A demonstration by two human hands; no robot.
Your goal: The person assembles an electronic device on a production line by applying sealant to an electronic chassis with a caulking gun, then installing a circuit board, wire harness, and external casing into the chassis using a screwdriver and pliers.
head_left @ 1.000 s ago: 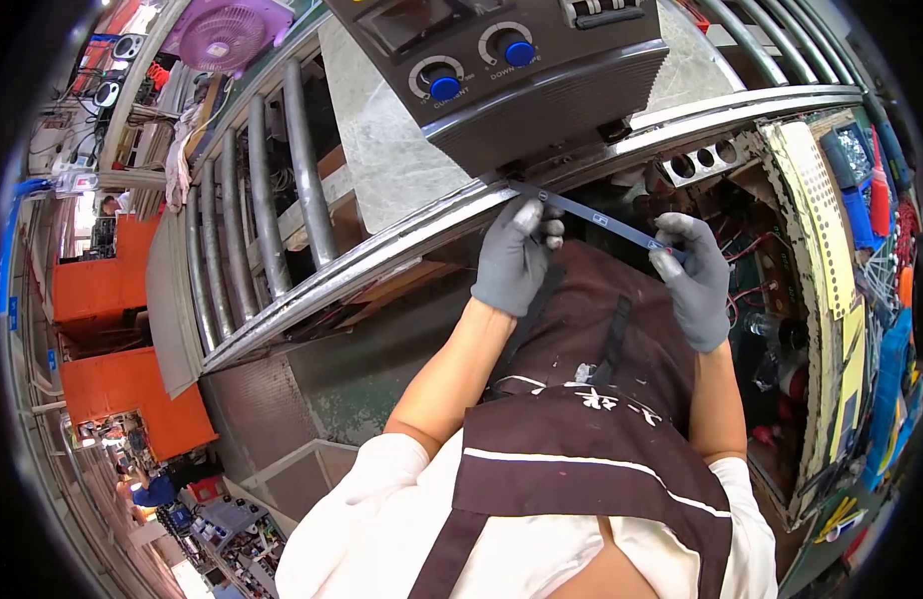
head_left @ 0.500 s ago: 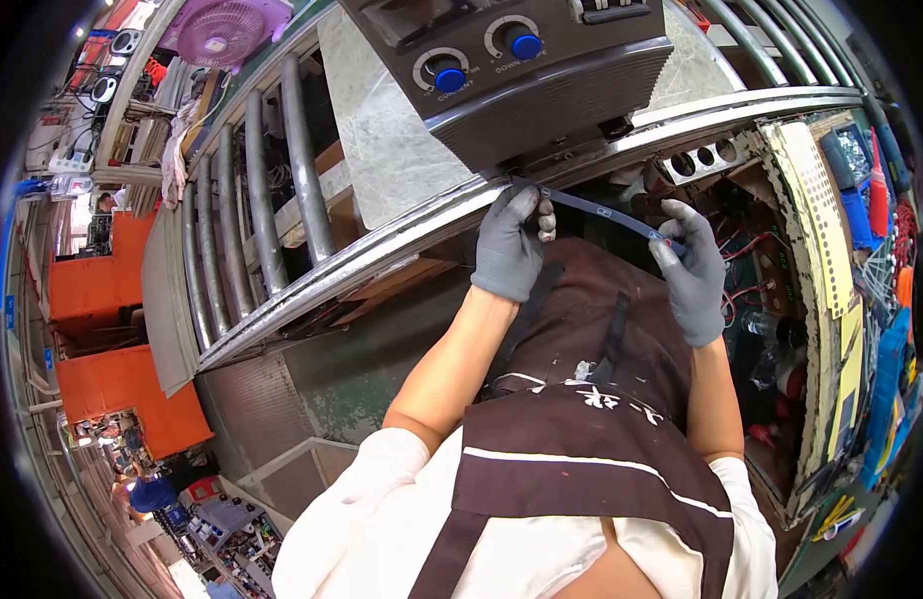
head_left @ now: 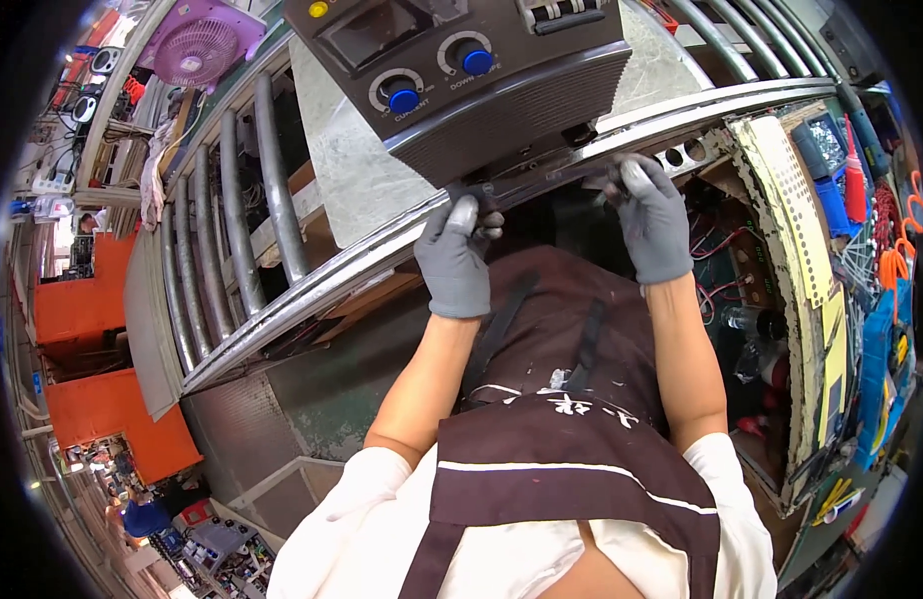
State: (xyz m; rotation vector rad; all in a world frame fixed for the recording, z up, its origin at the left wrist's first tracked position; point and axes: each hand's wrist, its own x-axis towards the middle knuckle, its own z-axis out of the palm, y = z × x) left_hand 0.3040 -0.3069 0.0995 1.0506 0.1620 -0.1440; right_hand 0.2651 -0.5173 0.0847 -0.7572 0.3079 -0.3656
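Gloved hands pinch one dark strip below machine front

Head view, the only one. My left hand [head_left: 455, 262] has thumb and fingertips together, clamped on the left end of the dark strip [head_left: 521, 184]. My right hand [head_left: 653, 225] is at the right end; its thumb and fingers look pinched there too, but that bit's blurred. Strip runs between them just below the front of the dark machine [head_left: 511, 110], by the metal bench edge [head_left: 311, 292]. Can't tell if it touches either.

Handling, my guess: light, thin, bendy lengthwise, slick-faced, might crease. Best taken by both ends, thumb on one face, fingers behind.

Counts: one strip, two grey-gloved hands, one machine with two blue knobs [head_left: 404, 101] and one yellow button [head_left: 318, 9] showing. Far left, one purple fan [head_left: 194, 50]; left, about five rollers [head_left: 281, 180], two orange cabinets [head_left: 87, 290]. Right, one holed plate [head_left: 684, 154], two holes clearly showing, and one red bottle [head_left: 854, 185]. Near, one brown apron [head_left: 571, 499].
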